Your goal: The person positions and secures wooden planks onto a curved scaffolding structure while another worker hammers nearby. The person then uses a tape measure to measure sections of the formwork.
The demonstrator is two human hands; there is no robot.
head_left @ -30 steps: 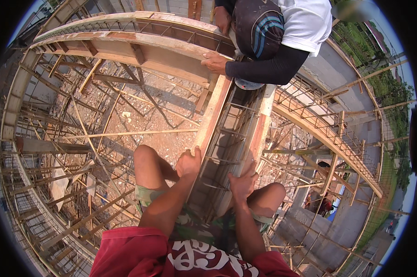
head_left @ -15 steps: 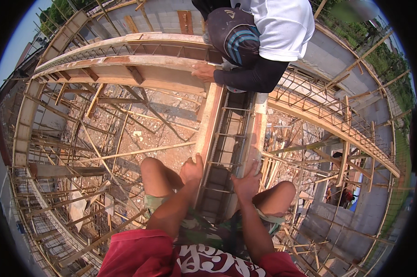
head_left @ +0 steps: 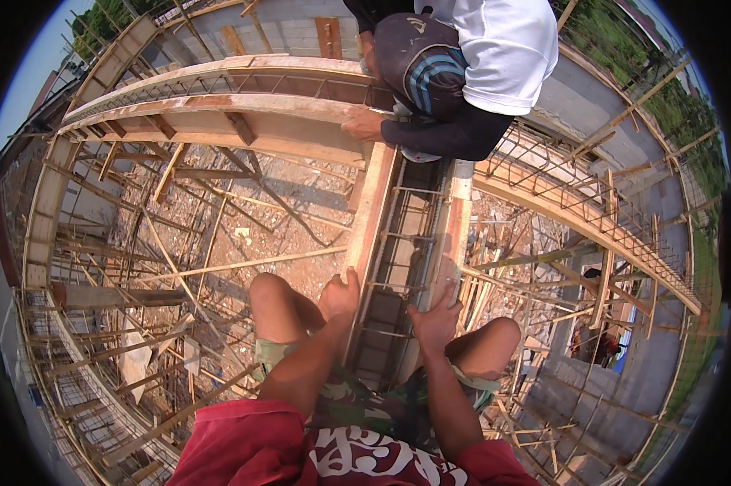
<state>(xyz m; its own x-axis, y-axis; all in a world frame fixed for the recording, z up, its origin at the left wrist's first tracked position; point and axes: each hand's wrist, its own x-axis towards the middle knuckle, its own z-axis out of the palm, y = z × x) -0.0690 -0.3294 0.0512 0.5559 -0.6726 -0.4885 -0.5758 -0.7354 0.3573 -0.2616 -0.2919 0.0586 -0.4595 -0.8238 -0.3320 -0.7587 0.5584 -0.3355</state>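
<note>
I sit astride a wooden beam form, a long trough with a board on each side. My left hand [head_left: 338, 296] grips the left form board [head_left: 373, 206], its fingers folded over the outer edge. On the opposite side, my right hand [head_left: 436, 317] is closed over the right form board [head_left: 454, 223], with the thumb on the trough side. Between the boards runs a steel rebar cage [head_left: 410, 236] with crosswise ties. Neither hand holds a loose tool that I can see.
A person in a white shirt and dark cap [head_left: 418, 61] crouches at the far end, one hand on a crossing form [head_left: 284, 105]. Rebar [head_left: 560, 190] lies along the right-hand form. Far below are wooden props [head_left: 244, 263] and rubble-strewn ground [head_left: 292, 190].
The view has shifted slightly, and the other person appears a little farther right. Both my hands stay on the same boards.
</note>
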